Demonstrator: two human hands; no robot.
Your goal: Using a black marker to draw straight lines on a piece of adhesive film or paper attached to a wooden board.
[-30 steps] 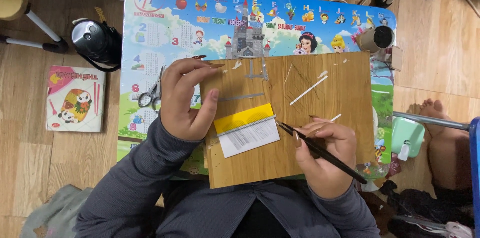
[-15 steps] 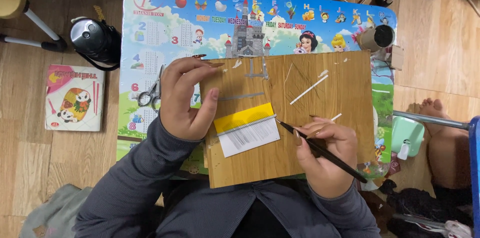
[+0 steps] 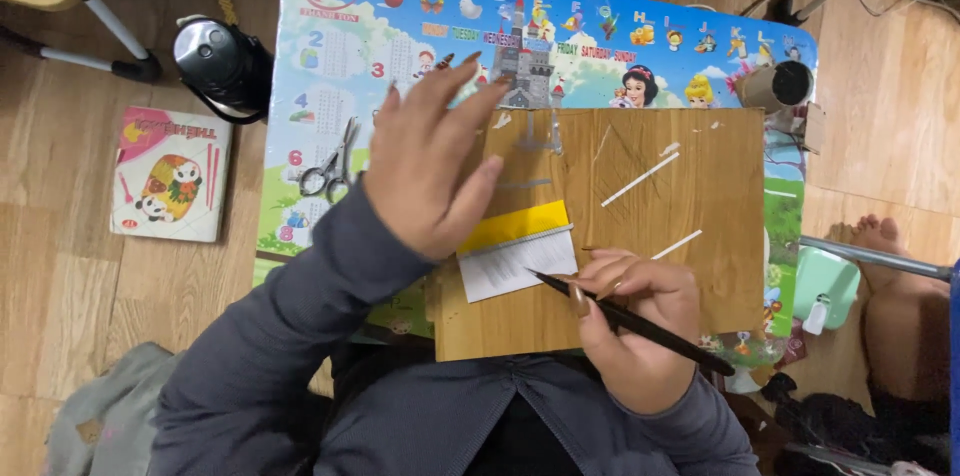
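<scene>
A wooden board [image 3: 660,206] lies on a small colourful children's table [image 3: 370,26]. A yellow and white paper pad [image 3: 515,251] rests on the board's left part. My left hand [image 3: 425,161] hovers flat over the board's left edge, fingers spread, holding nothing, its heel just next to the pad. My right hand [image 3: 630,321] grips a thin black pen-like tool [image 3: 640,324] whose tip touches the white part of the pad. Two thin white strips [image 3: 640,179] lie on the board to the right.
Scissors [image 3: 330,166] lie on the table left of my left hand. A cardboard tube [image 3: 780,86] stands at the table's right corner. On the floor: a black flask [image 3: 222,64], a picture book [image 3: 170,186], a chair leg [image 3: 100,26], someone's bare foot [image 3: 885,236].
My left hand has lifted off the board and opened, fingers now spread and raised toward the table's far side. My right hand with the tool stays put at the pad.
</scene>
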